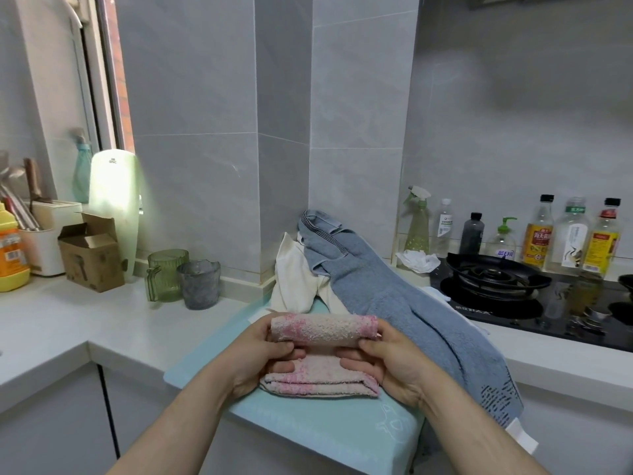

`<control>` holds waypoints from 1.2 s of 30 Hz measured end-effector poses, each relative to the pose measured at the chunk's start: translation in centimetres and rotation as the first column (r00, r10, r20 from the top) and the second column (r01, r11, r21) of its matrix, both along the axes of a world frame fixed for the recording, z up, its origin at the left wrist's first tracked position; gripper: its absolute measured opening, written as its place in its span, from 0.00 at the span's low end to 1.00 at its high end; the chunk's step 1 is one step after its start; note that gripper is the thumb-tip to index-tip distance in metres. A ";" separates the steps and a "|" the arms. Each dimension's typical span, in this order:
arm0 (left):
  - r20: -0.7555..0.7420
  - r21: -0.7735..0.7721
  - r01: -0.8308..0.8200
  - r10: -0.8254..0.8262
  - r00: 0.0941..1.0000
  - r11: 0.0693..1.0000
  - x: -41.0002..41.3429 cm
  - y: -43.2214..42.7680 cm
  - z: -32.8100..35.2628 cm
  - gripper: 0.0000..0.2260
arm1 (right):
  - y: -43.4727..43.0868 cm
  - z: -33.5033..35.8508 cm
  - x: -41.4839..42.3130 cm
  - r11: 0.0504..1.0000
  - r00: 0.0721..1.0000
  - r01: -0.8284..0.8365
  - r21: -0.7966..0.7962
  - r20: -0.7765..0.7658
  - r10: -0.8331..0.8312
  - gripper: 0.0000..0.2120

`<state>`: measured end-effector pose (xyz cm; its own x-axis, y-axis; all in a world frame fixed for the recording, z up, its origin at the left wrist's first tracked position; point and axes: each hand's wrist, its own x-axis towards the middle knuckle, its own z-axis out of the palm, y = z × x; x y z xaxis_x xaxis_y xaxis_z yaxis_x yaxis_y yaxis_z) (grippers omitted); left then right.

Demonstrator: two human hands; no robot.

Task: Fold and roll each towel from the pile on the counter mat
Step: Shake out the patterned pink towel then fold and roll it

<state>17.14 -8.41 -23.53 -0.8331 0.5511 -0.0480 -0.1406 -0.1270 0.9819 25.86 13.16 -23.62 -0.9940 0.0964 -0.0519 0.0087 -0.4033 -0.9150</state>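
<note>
A pink and beige towel point(323, 329) lies folded on the light green counter mat point(329, 419), its far end rolled into a cylinder. My left hand point(263, 354) grips the roll's left end, thumb on top and fingers curled beneath. My right hand point(387, 358) grips the right end the same way. The flat, unrolled part of the towel lies between my hands toward the mat's front edge. Behind it a long blue towel point(394, 296) drapes over a cream towel point(294, 286) in a pile at the mat's far end.
A gas stove point(496, 279) with bottles point(537, 234) behind it stands at the right. A green cup point(166, 274) and a grey cup point(198, 284) stand left of the pile, near a cardboard box point(90, 257). The blue towel hangs over the counter's front edge.
</note>
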 end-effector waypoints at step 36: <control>-0.364 -0.373 -0.170 0.025 0.931 0.912 0.9 -1.1 -0.5 0.07 | -0.7 0.2 0.7 0.878 0.985 0.088 0.470 0.092 -0.148 0.09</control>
